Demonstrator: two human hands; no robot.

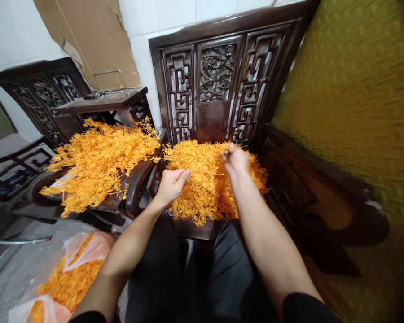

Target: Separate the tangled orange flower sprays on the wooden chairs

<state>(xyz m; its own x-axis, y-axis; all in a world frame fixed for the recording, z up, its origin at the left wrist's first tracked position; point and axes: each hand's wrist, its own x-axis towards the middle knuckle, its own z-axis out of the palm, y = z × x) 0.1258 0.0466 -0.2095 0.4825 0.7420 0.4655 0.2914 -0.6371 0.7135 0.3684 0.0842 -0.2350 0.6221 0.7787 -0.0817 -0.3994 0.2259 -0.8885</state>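
Note:
A heap of orange artificial flower sprigs (202, 193) covers the seat of the dark wooden chair in front of me. Over its left side is my left hand (173, 183), closed, thumb pressed against the curled fingers; what it pinches is too small to make out. Farther back and to the right, my right hand (235, 158) is curled at the heap's upper edge, slightly blurred. Its fingers look pinched together against the orange sprigs, but any single piece in them is not clear. A thin orange stem shows between the two hands.
A second orange heap (101, 161) lies on furniture at left. Below it, an open plastic bag (84, 251) of orange pieces stands on the floor. The carved chair back (215, 116) rises behind my hands; a small dark table (104, 99) stands back left; a yellow textured surface (353, 98) borders the right.

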